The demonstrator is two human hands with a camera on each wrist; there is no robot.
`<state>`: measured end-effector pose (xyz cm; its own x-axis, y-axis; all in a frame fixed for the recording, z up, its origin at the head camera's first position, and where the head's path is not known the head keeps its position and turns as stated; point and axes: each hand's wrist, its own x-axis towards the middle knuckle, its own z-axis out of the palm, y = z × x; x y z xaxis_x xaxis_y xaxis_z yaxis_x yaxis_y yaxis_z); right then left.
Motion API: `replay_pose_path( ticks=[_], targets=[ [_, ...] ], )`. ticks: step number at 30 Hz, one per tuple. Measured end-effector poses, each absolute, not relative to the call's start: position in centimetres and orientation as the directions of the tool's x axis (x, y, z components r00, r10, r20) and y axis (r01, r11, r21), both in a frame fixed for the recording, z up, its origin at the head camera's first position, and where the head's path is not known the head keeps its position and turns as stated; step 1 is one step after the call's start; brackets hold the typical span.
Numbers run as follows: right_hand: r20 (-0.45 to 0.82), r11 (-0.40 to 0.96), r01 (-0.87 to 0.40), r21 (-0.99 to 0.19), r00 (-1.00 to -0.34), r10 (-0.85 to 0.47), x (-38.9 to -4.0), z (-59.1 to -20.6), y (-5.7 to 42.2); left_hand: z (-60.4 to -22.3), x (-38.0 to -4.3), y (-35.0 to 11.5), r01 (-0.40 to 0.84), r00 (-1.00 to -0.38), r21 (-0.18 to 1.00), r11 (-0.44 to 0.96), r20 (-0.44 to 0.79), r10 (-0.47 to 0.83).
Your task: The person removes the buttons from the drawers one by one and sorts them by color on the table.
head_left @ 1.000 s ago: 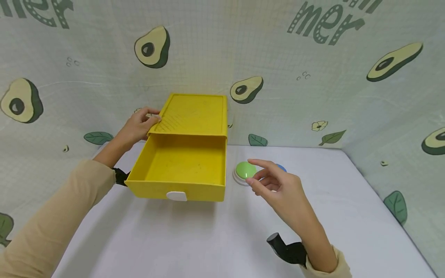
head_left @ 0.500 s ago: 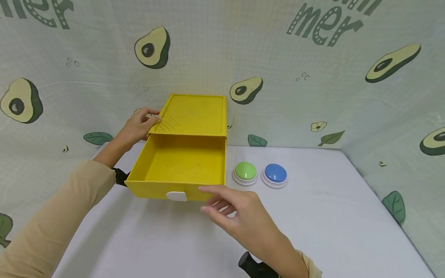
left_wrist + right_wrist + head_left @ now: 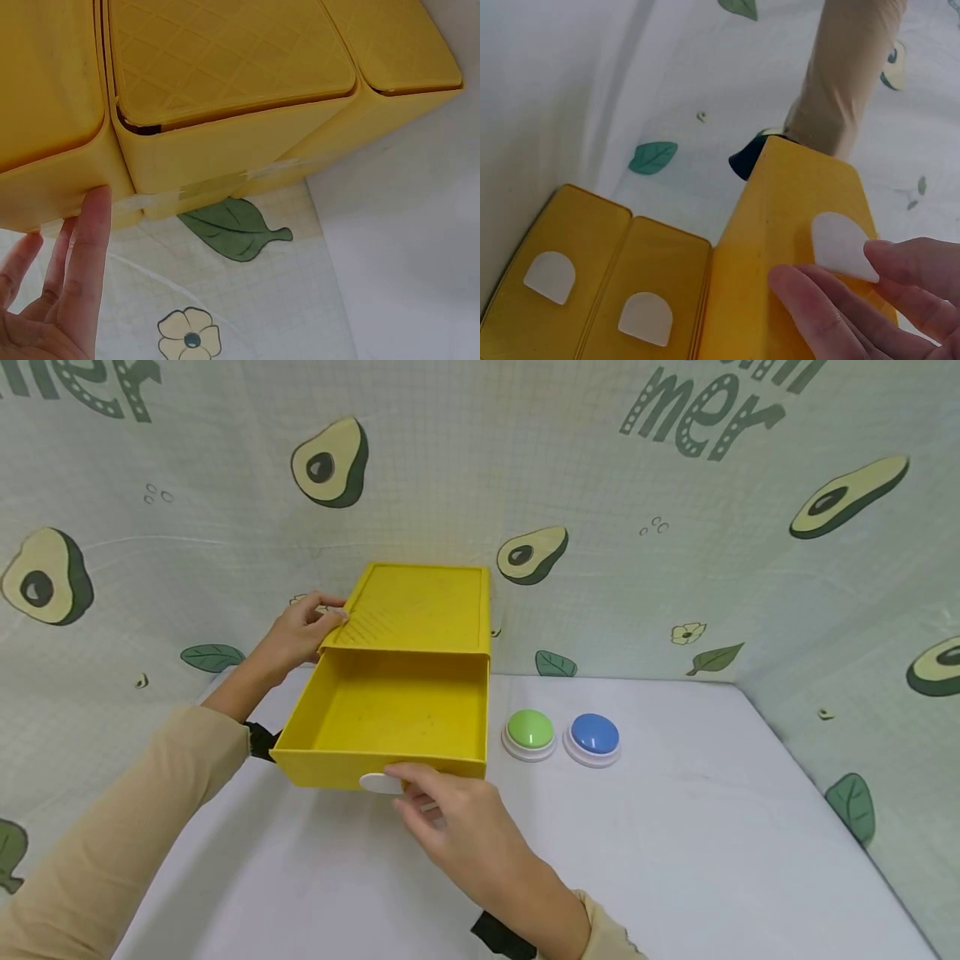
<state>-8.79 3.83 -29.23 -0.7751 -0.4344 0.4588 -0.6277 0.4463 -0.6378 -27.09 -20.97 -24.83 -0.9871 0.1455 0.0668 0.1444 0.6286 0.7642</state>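
Observation:
A yellow drawer cabinet [image 3: 420, 610] has its top drawer [image 3: 405, 710] pulled out, with nothing inside. My left hand [image 3: 296, 631] rests against the cabinet's left side, thumb at the upper edge. In the left wrist view its fingers [image 3: 88, 240] lie extended against the yellow side wall. My right hand [image 3: 465, 827] is at the drawer front, right by the white handle [image 3: 378, 783]. As the right wrist view shows, the index fingertip meets the edge of that handle [image 3: 840, 244], while the thumb [image 3: 802, 300] is apart from it, below.
To the right of the cabinet stand a green push button [image 3: 530, 729] and a blue push button [image 3: 595, 735] on the white table [image 3: 712, 827]. Two closed lower drawers [image 3: 649, 277] show below the open one. An avocado-print cloth [image 3: 637, 602] hangs behind.
My right hand has moved left and toward me, from beside the green button to the drawer handle, uncovering the blue button. The left hand, cabinet and drawer have stayed put.

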Motion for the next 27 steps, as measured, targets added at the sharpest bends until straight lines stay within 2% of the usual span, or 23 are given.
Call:
replay_pose_path(
  ticks=[17,27],
  targets=[
    [0.590,0.467,-0.663,-0.585,-0.743,-0.317,-9.2,-30.2,2.9,-24.8,-27.1,-21.1,0.147,-0.987,0.766,0.626,0.068,0.148],
    [0.587,0.492,-0.658,-0.570,-0.745,-0.316,-9.8,-30.1,2.7,-24.8,-27.2,-21.0,0.146,-0.987,0.768,0.624,0.066,0.149]
  ],
)
